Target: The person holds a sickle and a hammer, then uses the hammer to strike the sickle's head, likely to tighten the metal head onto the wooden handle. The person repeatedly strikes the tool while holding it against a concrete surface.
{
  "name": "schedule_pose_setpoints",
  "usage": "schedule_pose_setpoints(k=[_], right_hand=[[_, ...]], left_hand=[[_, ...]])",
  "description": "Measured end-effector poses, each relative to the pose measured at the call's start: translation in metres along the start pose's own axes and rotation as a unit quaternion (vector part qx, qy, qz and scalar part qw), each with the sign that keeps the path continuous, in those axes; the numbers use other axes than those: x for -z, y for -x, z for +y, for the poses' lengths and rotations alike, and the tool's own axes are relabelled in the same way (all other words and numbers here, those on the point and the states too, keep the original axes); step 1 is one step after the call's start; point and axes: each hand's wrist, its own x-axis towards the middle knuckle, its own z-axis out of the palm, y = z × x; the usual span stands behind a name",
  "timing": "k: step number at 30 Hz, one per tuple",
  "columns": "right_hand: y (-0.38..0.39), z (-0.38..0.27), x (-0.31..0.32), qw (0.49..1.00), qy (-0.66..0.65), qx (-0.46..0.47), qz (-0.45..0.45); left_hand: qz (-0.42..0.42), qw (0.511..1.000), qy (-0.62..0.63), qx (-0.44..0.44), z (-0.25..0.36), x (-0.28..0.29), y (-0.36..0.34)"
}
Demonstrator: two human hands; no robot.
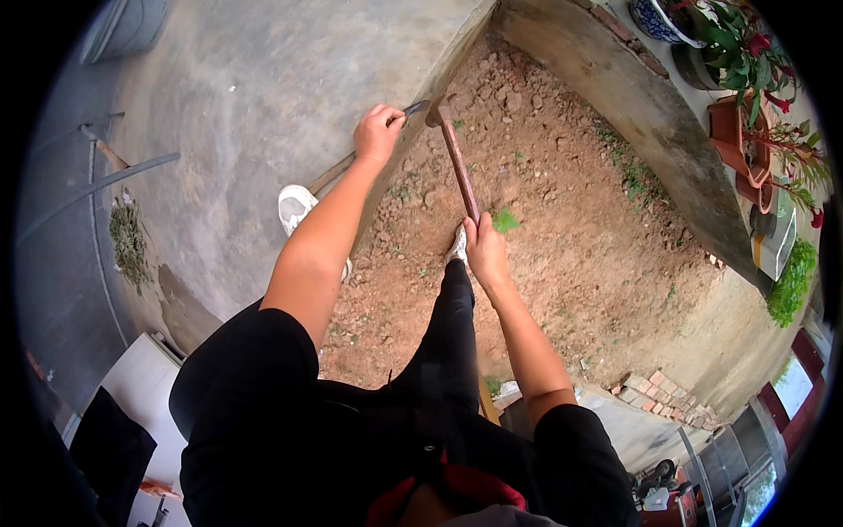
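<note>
My left hand [378,134] is closed around the dark metal end of a wooden-handled tool [334,173], above the concrete ledge. The tool's handle passes behind my left wrist toward my shoe; its exact kind cannot be made out. My right hand [486,249] grips the lower part of the reddish-brown handle of a hammer [459,167]. The rusty hammer head is up at the ledge's edge, close beside the tool's dark metal end. Whether the two touch is hard to tell.
Concrete paving [237,114] lies left of a sunken bed of loose soil [562,211]. A low wall [641,132] bounds the soil on the right, with flowerpots [733,132] along it. Stacked bricks [663,397] lie lower right. One white shoe [296,206] rests on the paving, the other on soil.
</note>
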Motion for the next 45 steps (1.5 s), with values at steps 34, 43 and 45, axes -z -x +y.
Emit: schedule_pose_setpoints(k=[34, 43, 45], right_hand=[[0.028, -0.055, 0.024, 0.992, 0.08, 0.097, -0.016], [0.021, -0.05, 0.024, 0.99, 0.118, 0.075, -0.024], [0.024, -0.051, 0.025, 0.991, 0.112, 0.07, -0.018]], left_hand=[[0.039, 0.995, 0.094, 0.019, -0.011, 0.007, -0.002], [0.004, 0.99, 0.126, 0.055, -0.003, 0.015, -0.001], [0.012, 0.99, 0.125, 0.058, -0.008, 0.011, -0.002]])
